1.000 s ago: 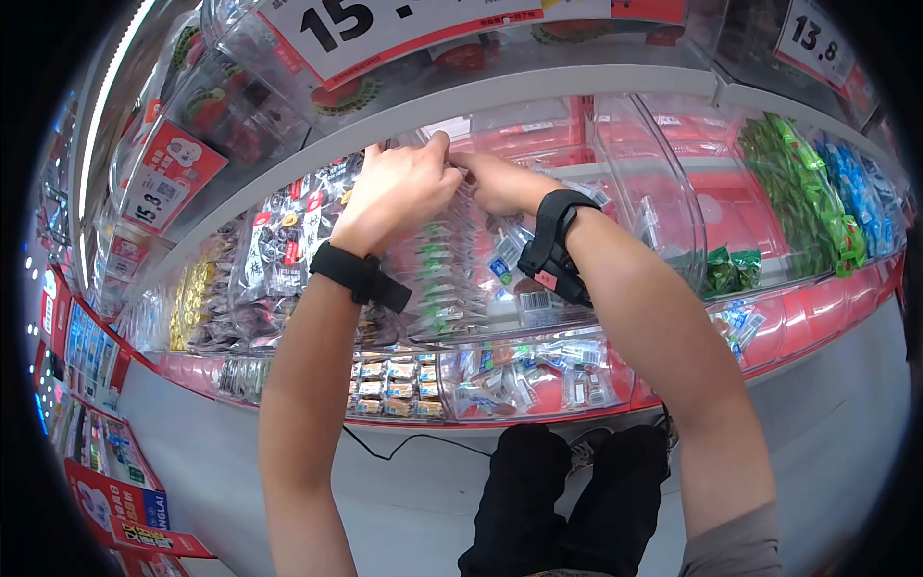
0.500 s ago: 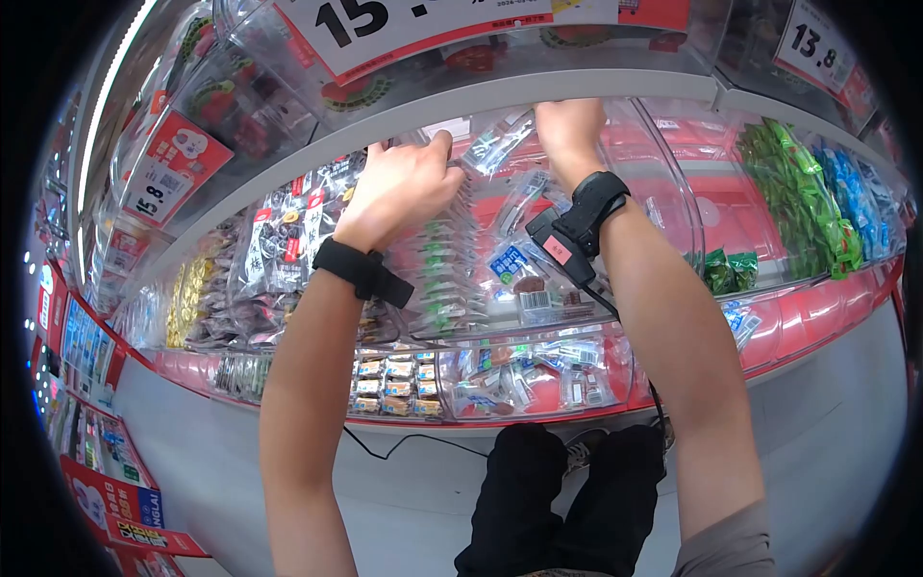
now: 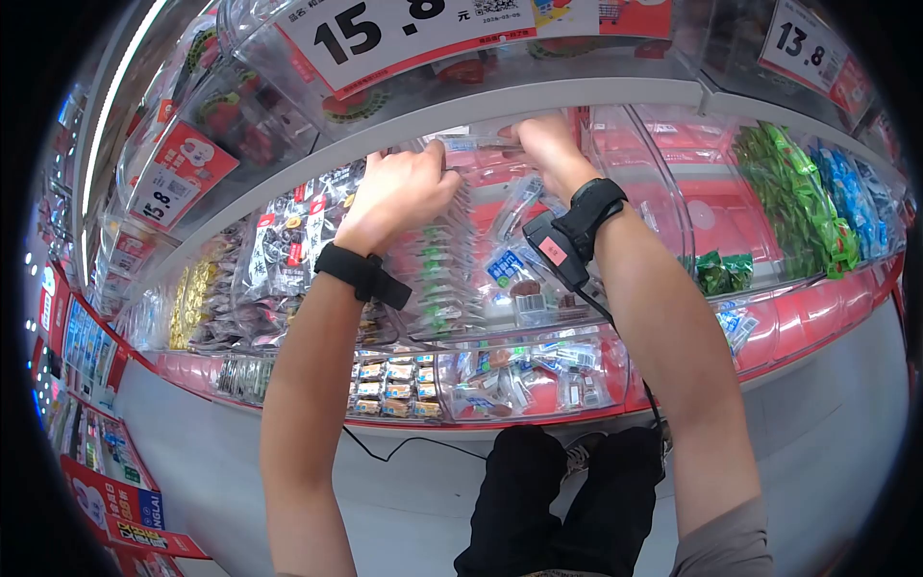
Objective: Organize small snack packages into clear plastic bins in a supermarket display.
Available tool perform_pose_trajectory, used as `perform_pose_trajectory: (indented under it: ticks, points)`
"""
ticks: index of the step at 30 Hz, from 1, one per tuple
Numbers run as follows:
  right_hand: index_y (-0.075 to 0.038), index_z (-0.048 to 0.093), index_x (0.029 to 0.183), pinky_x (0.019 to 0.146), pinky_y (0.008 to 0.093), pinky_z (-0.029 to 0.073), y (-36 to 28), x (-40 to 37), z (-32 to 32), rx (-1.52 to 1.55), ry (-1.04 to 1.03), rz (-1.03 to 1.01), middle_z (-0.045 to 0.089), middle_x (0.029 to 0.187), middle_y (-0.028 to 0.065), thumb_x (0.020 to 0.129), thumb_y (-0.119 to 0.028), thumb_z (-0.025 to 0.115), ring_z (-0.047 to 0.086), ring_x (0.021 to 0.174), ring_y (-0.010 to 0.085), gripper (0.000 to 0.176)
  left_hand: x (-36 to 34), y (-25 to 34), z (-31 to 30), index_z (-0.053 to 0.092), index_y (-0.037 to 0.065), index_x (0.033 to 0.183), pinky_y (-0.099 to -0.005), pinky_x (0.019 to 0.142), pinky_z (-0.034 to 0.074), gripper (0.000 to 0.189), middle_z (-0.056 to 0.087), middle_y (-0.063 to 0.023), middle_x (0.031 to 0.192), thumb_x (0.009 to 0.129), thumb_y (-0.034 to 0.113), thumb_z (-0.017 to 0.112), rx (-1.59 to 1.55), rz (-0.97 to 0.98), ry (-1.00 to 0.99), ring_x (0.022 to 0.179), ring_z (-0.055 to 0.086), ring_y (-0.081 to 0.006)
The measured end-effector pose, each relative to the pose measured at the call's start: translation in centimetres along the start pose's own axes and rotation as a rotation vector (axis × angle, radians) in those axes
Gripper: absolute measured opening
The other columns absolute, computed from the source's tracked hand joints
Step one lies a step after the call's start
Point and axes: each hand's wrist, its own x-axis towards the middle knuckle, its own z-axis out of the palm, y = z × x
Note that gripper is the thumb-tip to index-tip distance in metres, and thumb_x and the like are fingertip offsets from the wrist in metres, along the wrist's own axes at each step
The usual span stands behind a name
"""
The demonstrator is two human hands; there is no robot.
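My left hand (image 3: 404,190) is bent over the far end of a row of upright snack packets (image 3: 442,274) in a clear bin. Its fingers curl round the packets, and some fingertips are hidden. My right hand (image 3: 551,152) reaches in under the upper shelf edge, its fingers closed at a clear plastic packet (image 3: 478,139) at the back of the neighbouring bin. The shelf edge and the hand cover part of this grip. Below the right hand, loose clear packets with blue labels (image 3: 511,269) lie on the red bin floor.
The upper shelf edge (image 3: 423,111), with a large price card (image 3: 385,38), overhangs both hands. Dark snack bags (image 3: 293,231) fill the bin at left. Green packets (image 3: 793,192) stand at right. A black cable (image 3: 409,438) hangs below the lower bins.
My right hand has shifted left and slightly down, its fingers now closer together. The clear packet near it has moved left and lies flatter at the back. My left hand has barely moved.
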Motion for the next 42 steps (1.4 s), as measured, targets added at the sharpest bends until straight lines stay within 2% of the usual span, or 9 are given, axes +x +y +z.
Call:
perform_pose_trajectory:
  ticks: [3, 6, 15, 18, 24, 30, 33, 37, 42]
  points:
    - [0.004, 0.064, 0.102, 0.065, 0.0281, 0.042, -0.4, -0.3, 0.0, -0.422, -0.265, 0.105, 0.065, 0.09, 0.0112, 0.075, 0.005, 0.047, 0.059, 0.083, 0.0181, 0.032, 0.1, 0.1, 0.0, 0.053, 0.0, 0.101, -0.0516, 0.093, 0.032, 0.032, 0.066, -0.0205, 0.084, 0.085, 0.026, 0.045, -0.008, -0.012, -0.006, 0.084, 0.061, -0.038]
    - [0.002, 0.062, 0.109, 0.059, 0.0273, 0.038, 0.6, -1.3, 0.1, -0.384, -0.464, -0.005, 0.066, 0.093, 0.0097, 0.08, -0.001, 0.053, 0.058, 0.074, 0.0153, 0.031, 0.2, 0.1, 0.0, 0.053, 0.001, 0.1, -0.0511, 0.092, 0.032, 0.031, 0.066, -0.0203, 0.084, 0.085, 0.026, 0.046, -0.014, -0.023, -0.007, 0.084, 0.061, -0.038]
    - [0.0, 0.062, 0.106, 0.045, 0.0231, 0.036, -0.9, -1.9, -0.7, -0.258, -0.26, 0.054, 0.069, 0.097, 0.0088, 0.081, -0.01, 0.065, 0.059, 0.06, 0.0118, 0.027, 0.1, -0.1, 0.1, 0.053, 0.001, 0.098, -0.0511, 0.093, 0.032, 0.03, 0.066, -0.0202, 0.083, 0.084, 0.027, 0.047, -0.022, -0.001, 0.008, 0.083, 0.06, -0.0385]
    - [0.002, 0.063, 0.105, 0.057, 0.0315, 0.046, -0.5, -1.3, -0.8, -0.36, -0.183, 0.0, 0.07, 0.089, 0.0137, 0.075, -0.011, 0.067, 0.067, 0.066, 0.0221, 0.033, 0.1, -0.1, 0.2, 0.053, 0.001, 0.099, -0.0511, 0.094, 0.032, 0.031, 0.066, -0.0203, 0.082, 0.083, 0.027, 0.047, -0.02, 0.0, 0.015, 0.083, 0.06, -0.0386]
    - [0.003, 0.066, 0.096, 0.079, 0.041, 0.051, 0.6, -0.8, -0.5, -0.756, 0.243, -0.631, 0.065, 0.088, 0.0248, 0.07, -0.007, 0.066, 0.065, 0.084, 0.038, 0.028, 0.1, 0.0, 0.0, 0.052, 0.001, 0.102, -0.0519, 0.094, 0.032, 0.032, 0.066, -0.021, 0.082, 0.083, 0.026, 0.047, -0.013, 0.003, 0.001, 0.083, 0.061, -0.0387]
    - [0.002, 0.069, 0.092, 0.078, 0.0385, 0.051, -0.1, -1.6, 1.2, -0.625, -0.027, -0.641, 0.065, 0.087, 0.0248, 0.075, -0.002, 0.061, 0.064, 0.086, 0.0374, 0.019, 0.0, 0.0, 0.0, 0.052, 0.001, 0.105, -0.0522, 0.093, 0.032, 0.033, 0.066, -0.0211, 0.084, 0.083, 0.026, 0.047, -0.002, 0.012, 0.01, 0.085, 0.061, -0.0385]
    - [0.003, 0.067, 0.096, 0.075, 0.0354, 0.052, 0.4, -1.9, 2.5, -0.607, -0.176, -0.674, 0.068, 0.087, 0.02, 0.079, 0.003, 0.057, 0.068, 0.083, 0.0291, 0.02, 0.0, -0.1, 0.3, 0.052, 0.002, 0.106, -0.0519, 0.092, 0.033, 0.033, 0.066, -0.0203, 0.085, 0.083, 0.026, 0.048, -0.005, 0.025, 0.043, 0.085, 0.061, -0.038]
    - [-0.001, 0.059, 0.117, 0.082, 0.0341, 0.05, 1.0, -2.1, 3.1, -0.532, -0.34, -0.65, 0.066, 0.105, 0.0189, 0.082, 0.006, 0.049, 0.065, 0.095, 0.0306, 0.037, 0.1, -0.3, 0.6, 0.052, 0.004, 0.107, -0.051, 0.09, 0.033, 0.033, 0.066, -0.0195, 0.085, 0.083, 0.026, 0.048, 0.005, 0.049, 0.094, 0.085, 0.06, -0.0375]
    - [-0.013, 0.05, 0.13, 0.092, 0.0426, 0.037, 1.2, -2.5, 2.8, -0.725, -0.242, -0.644, 0.066, 0.104, 0.0143, 0.074, 0.002, 0.059, 0.052, 0.112, 0.0312, 0.059, -0.2, -0.1, 0.4, 0.054, 0.004, 0.108, -0.0511, 0.09, 0.033, 0.033, 0.065, -0.0191, 0.089, 0.084, 0.026, 0.049, 0.02, 0.028, 0.048, 0.093, 0.06, -0.035]
